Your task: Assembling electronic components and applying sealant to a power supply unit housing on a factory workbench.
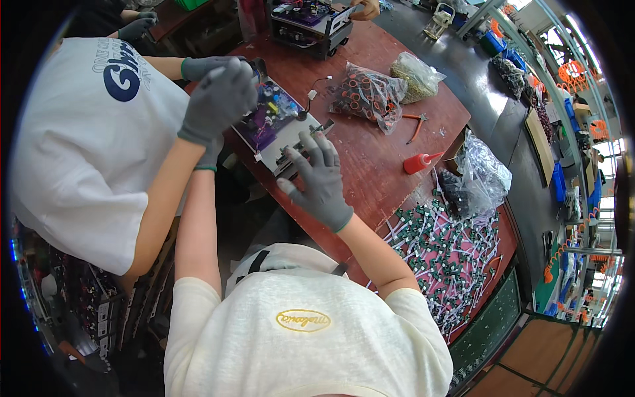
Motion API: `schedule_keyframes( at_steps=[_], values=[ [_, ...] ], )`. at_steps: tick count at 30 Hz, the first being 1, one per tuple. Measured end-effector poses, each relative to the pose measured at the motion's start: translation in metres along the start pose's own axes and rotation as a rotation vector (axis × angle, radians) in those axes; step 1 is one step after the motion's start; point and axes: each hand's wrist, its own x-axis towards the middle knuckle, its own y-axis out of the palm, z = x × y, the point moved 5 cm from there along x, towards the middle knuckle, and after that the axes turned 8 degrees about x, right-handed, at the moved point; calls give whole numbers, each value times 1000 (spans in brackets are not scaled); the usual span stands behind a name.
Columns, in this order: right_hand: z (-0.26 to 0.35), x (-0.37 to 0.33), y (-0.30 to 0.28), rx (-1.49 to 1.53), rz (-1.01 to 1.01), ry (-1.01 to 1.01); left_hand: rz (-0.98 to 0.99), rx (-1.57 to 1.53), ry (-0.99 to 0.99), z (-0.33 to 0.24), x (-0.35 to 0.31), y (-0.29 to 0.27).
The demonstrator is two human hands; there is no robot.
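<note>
Head view: see boards (275,111) already on tray (281,143), lead (311,95) left loose; see right hand (319,180) spread at tray edge, left hand (210,156) mostly hidden, can't tell grip.

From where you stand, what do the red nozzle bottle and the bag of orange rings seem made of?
The red nozzle bottle looks plastic, smooth and evenly coloured; the bag of orange rings, probably plastic film, transparent, crinkled and glossy.
</note>
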Motion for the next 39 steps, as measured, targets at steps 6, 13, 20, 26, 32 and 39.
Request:
schedule_keyframes(
  at_steps=[6, 13, 20, 26, 32, 39],
  values=[
    [4, 11, 3, -102, -104, -2, 265, -626, -63, -46, 29, 158],
    [5, 9, -12, -102, -106, -41, 700, -1588, -796, -102, -36, 199],
    [-13, -29, -31, -128, -62, -5, 364, -2014, -1469, -112, -180, 13],
    [-57, -65, -25, 210, -100, 520, 523, -2393, -1441, -81, -176, -95],
    [-113, -48, -64, 195, -266, 371, 680, -2710, -428, -78, -151, -181],
    [-147, -14, -78, 194, -282, 359, 553, -3168, 124, -26, -110, -165]
  ],
)
